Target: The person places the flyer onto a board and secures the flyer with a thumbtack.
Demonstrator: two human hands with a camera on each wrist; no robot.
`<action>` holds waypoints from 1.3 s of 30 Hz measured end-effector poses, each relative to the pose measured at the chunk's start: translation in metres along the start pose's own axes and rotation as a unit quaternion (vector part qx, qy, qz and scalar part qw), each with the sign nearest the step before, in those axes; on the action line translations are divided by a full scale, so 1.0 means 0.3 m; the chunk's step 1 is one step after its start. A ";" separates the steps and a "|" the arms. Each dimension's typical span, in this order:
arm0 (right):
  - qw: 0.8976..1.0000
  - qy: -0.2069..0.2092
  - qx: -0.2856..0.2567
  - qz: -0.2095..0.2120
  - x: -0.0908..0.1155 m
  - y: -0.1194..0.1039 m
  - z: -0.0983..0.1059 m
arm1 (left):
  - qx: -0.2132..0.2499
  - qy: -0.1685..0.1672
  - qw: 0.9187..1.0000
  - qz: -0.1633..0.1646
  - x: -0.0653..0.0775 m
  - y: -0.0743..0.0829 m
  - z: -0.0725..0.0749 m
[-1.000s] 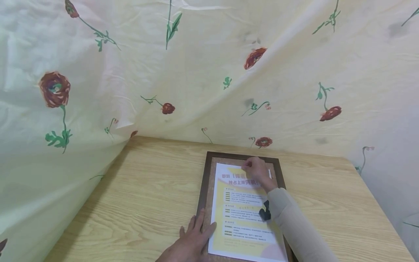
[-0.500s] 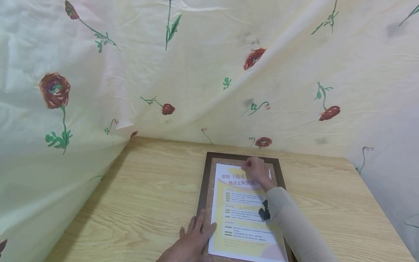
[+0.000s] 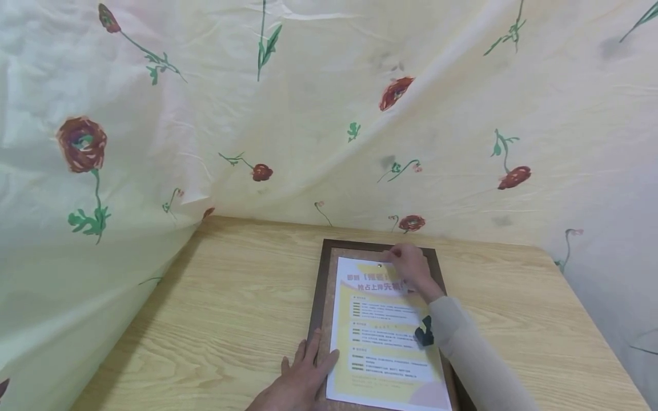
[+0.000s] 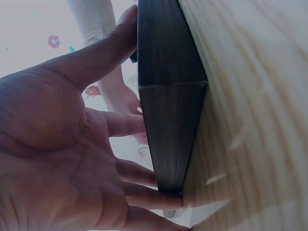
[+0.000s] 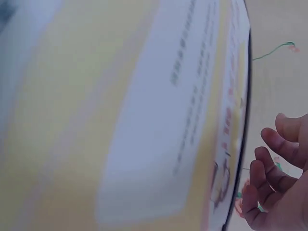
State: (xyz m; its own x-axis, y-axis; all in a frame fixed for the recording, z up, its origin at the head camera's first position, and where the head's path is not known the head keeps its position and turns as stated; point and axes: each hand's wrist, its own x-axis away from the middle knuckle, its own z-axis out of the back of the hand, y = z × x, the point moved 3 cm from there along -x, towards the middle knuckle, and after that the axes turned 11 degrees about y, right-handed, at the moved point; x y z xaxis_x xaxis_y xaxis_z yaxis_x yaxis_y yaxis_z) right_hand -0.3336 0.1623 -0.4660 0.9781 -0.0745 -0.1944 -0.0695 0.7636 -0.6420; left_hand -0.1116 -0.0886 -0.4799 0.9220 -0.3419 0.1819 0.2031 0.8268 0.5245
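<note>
A brown-framed cork board (image 3: 329, 254) lies on the table with a yellow and white printed sheet (image 3: 382, 365) on it. Near the sheet's top edge sits a small shiny pin (image 3: 379, 265). My right hand (image 3: 411, 265) hovers just right of the pin; its fingers (image 5: 269, 168) are loosely bent, and nothing shows between them. My left hand (image 3: 303, 374) rests on the board's left side, thumb by the sheet's edge. In the left wrist view, the left fingers (image 4: 139, 168) reach straight against the dark frame (image 4: 168, 120).
The wood-grain table (image 3: 241, 297) extends on both sides of the board. A cream cloth with red flowers (image 3: 308, 114) hangs behind and to the left. A dark object (image 3: 424, 332), seemingly strapped at the right wrist, overlaps the sheet.
My right hand has come off the pin and shifted slightly right and up, leaving the pin visible on the sheet. The left hand stays in place.
</note>
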 end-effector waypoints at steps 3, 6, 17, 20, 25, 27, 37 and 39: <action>1.000 0.001 0.008 0.012 0.006 0.003 0.029 | 0.001 -0.001 1.000 0.001 -0.001 0.002 -0.002; 0.999 -0.004 0.024 0.024 0.014 0.006 0.058 | 0.006 -0.003 1.000 0.001 -0.001 0.003 -0.003; 0.998 0.002 0.033 0.054 0.039 0.021 0.128 | 0.024 0.005 1.000 0.009 0.004 0.008 -0.003; 0.998 0.000 0.036 0.053 0.047 0.028 0.138 | 0.028 0.004 1.000 0.010 0.004 0.009 -0.006; 0.996 0.011 0.056 0.066 0.071 0.041 0.163 | 0.035 0.000 0.999 0.010 0.005 0.010 -0.007; 0.995 0.020 0.067 0.075 0.081 0.045 0.172 | 0.034 -0.001 0.999 0.010 0.004 0.010 -0.007; 0.993 0.033 0.075 0.086 0.140 0.087 0.206 | 0.032 0.001 0.999 0.017 -0.001 0.011 -0.010; 0.992 0.038 0.078 0.088 0.152 0.095 0.213 | 0.035 0.001 0.999 0.017 -0.001 0.011 -0.010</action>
State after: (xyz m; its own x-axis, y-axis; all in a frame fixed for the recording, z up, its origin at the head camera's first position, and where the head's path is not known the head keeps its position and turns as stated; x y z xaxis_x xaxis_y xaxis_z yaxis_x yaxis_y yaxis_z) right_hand -0.2784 0.2216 -0.4459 0.9355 0.0258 -0.3523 -0.2015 0.8582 -0.4722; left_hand -0.1103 -0.0844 -0.4807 0.9284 -0.3139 0.1990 0.1488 0.8045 0.5750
